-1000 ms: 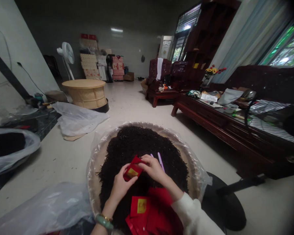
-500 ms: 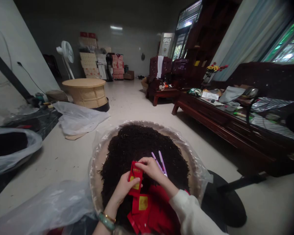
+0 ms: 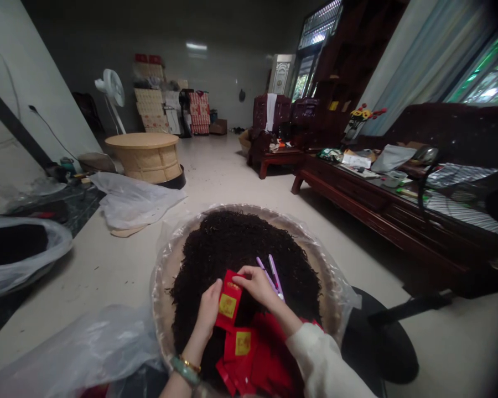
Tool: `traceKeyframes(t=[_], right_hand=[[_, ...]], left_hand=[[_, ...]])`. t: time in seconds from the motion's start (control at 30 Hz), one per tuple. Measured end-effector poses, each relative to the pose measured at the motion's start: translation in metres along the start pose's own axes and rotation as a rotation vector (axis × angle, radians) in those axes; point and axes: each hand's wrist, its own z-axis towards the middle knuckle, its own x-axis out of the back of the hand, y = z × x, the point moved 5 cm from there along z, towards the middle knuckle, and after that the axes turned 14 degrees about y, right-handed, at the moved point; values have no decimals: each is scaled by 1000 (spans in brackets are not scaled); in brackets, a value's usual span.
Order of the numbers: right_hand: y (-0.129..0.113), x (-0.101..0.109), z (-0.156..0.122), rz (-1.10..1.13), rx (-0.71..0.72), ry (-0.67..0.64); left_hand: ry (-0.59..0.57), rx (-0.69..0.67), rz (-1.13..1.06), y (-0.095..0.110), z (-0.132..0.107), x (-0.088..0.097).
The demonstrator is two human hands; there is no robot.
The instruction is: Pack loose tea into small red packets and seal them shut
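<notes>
A round basket (image 3: 161, 282) lined with clear plastic holds a heap of dark loose tea leaves (image 3: 236, 243). Over the heap I hold a small red packet with a gold label (image 3: 228, 303) upright. My left hand (image 3: 208, 312) grips its left edge, and my right hand (image 3: 259, 286) pinches its top corner. The right hand also holds a purple tweezer-like tool (image 3: 273, 273) that sticks out over the tea. A pile of more red packets (image 3: 253, 359) lies at the basket's near edge, just below my hands.
Clear plastic bags lie on the floor at the left (image 3: 133, 202) and near left (image 3: 74, 354). A bagged bin (image 3: 20, 249) stands far left, a round wooden drum (image 3: 147, 157) behind. A long dark wooden table (image 3: 398, 215) runs along the right. A black stool base (image 3: 382, 342) sits beside the basket.
The red packet was turned from folded and tilted to upright with its gold label facing me. Both hands shifted slightly lower over the tea.
</notes>
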Motion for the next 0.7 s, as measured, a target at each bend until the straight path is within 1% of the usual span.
traceKeyframes(t=[0.07, 0.13, 0.17, 0.23, 0.3, 0.37, 0.43, 0.53, 0.57, 0.6, 0.7], right_hand=[[-1, 6, 2, 39, -25, -13], [-3, 14, 3, 48, -26, -7], [-5, 17, 3, 33, -7, 4], [-9, 22, 2, -14, 49, 22], [-12, 22, 0, -42, 96, 26], [-12, 19, -1, -17, 90, 15], [-9, 15, -2, 48, 16, -6], [1, 10, -6, 151, -142, -29], [3, 10, -9, 167, -164, -21], [3, 11, -11, 168, -158, -6], [-2, 14, -20, 112, -54, 15]], left_hand=[[79, -9, 11, 1, 3, 6], [105, -10, 10, 3, 3, 9], [93, -18, 11, 4, 3, 9], [28, -38, 23, 6, 1, 4], [-61, -53, 31, 9, -2, -3], [-121, -35, 3, 10, -5, -9], [-127, 2, -74, 10, -7, -11], [-100, 54, -197, 9, -10, -10], [-101, 66, -215, 8, -11, -10], [-112, 74, -213, 7, -13, -9], [-158, 54, -123, 8, -15, -7]])
